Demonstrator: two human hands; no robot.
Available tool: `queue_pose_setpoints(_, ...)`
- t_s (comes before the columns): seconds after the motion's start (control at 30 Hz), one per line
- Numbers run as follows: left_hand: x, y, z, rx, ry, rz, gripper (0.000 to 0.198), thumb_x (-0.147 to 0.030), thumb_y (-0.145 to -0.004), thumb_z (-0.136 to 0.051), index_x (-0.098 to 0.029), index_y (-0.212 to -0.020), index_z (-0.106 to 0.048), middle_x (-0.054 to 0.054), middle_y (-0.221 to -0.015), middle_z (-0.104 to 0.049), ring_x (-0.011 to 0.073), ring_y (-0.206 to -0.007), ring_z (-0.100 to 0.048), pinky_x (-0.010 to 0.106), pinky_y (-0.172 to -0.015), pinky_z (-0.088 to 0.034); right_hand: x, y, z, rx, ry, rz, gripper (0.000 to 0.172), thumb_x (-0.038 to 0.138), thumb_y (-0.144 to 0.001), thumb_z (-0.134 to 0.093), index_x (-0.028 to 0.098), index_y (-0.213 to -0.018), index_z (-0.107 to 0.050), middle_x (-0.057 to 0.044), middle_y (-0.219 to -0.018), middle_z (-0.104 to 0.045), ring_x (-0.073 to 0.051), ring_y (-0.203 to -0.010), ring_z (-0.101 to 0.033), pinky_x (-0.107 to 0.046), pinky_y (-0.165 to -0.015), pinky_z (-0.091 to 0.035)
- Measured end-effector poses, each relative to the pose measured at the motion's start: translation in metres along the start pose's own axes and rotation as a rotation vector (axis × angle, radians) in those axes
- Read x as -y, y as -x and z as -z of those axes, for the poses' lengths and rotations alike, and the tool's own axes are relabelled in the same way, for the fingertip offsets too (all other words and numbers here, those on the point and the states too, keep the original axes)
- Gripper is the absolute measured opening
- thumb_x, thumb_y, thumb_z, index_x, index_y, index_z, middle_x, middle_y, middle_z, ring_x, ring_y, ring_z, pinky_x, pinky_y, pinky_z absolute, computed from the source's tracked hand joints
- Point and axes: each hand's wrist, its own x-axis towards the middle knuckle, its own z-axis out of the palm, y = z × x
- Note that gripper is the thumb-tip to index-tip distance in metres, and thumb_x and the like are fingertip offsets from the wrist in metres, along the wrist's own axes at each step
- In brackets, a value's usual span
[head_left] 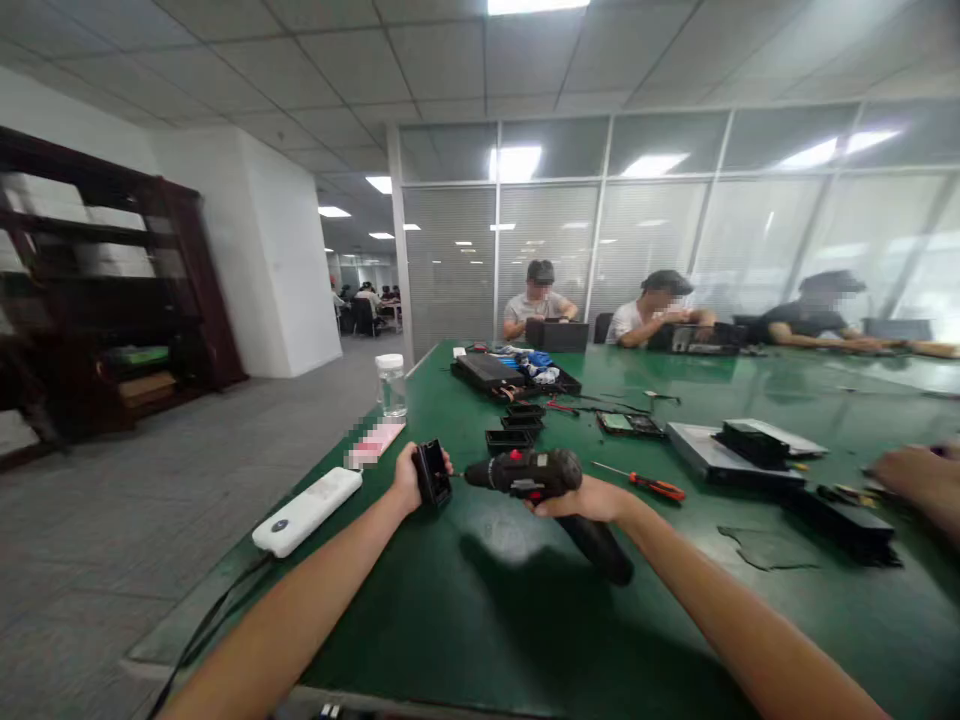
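My left hand [409, 478] is closed around a small black boxy part [433, 472], held upright above the green table [450, 620]. My right hand [592, 498] grips a black electric screwdriver [536, 475] with a red switch. Its tip points left and touches or nearly touches the black part. The tool's handle [600, 548] hangs down below my right hand.
A white power bank [306, 510] with a cable lies at the left edge, with a pink packet [375, 443] and a clear jar [391, 385] beyond. Black trays [510, 438], an orange-handled screwdriver [649, 484], a laptop [720, 452] and tools lie ahead. Another person's hand [919, 475] rests at right; three people sit far across.
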Motion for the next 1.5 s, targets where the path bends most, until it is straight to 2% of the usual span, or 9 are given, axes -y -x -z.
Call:
queue_pose_setpoints(0.37, -0.0015, 0.0022, -0.0048, 0.003, 0.028, 0.005, 0.039, -0.037, -0.070, -0.029, -0.007, -0.070, -0.054, 0.012, -0.062, -0.055, 0.0199, -0.055, -0.054, 0.034, -0.053, -0.042, 0.0018, 0.0005, -0.0001, 0.018, -0.032, 0.009, 0.025, 0.027, -0.064, -0.054, 0.013, -0.084, -0.052, -0.002, -0.076, -0.051, -0.012, -0.071, -0.046, -0.025, -0.069, -0.038)
queue_pose_setpoints(0.8, 0.0001, -0.0027, 0.0026, 0.051, 0.002, 0.012, 0.039, -0.037, -0.069, -0.030, -0.007, -0.071, -0.054, 0.013, -0.067, -0.056, 0.0206, -0.057, -0.054, 0.038, -0.060, -0.042, 0.0028, -0.0005, 0.0018, 0.048, 0.022, 0.011, 0.026, 0.027, -0.065, -0.053, 0.011, -0.086, -0.051, -0.003, -0.077, -0.050, -0.012, -0.071, -0.046, -0.025, -0.068, -0.038)
queue_pose_setpoints(1.5, -0.0017, 0.0021, -0.0044, 0.014, 0.011, 0.034, 0.038, -0.036, -0.070, -0.029, -0.007, -0.070, -0.054, 0.012, -0.064, -0.056, 0.0198, -0.056, -0.054, 0.035, -0.057, -0.042, 0.0035, -0.0007, 0.0013, 0.051, -0.050, 0.021, 0.025, 0.026, -0.065, -0.053, 0.012, -0.085, -0.052, -0.002, -0.077, -0.052, -0.012, -0.071, -0.047, -0.025, -0.069, -0.037)
